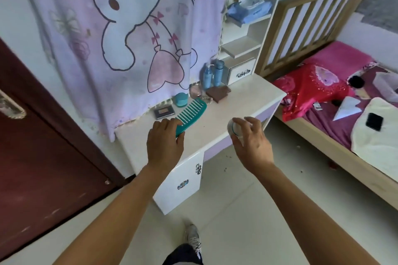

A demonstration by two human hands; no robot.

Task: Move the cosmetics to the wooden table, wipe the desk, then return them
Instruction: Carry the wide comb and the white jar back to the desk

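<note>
Worktop (237,101) count: 2 bottles (207,77) (218,72), 1 comb (190,114), 1 teal jar (181,99), 1 compact (164,112), 1 brown case (218,93), 1 pink glass item (196,91), kind unclear. Elsewhere: 1 white jar (233,128), 1 wipes pack (249,7) on 1 shelf (241,49). Hands: 2, left hand (164,142) and right hand (251,142).

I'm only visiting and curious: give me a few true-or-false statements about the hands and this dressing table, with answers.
1. The left hand grips a teal comb. True.
2. The right hand is empty. False: it holds a small white jar.
3. Two blue bottles stand upright at the back of the desk. True.
4. The pack of wipes lies on the bed. False: it sits on the top shelf beside the desk.
5. The brown case lies on the floor. False: it lies on the desk, just in front of the bottles.
</note>
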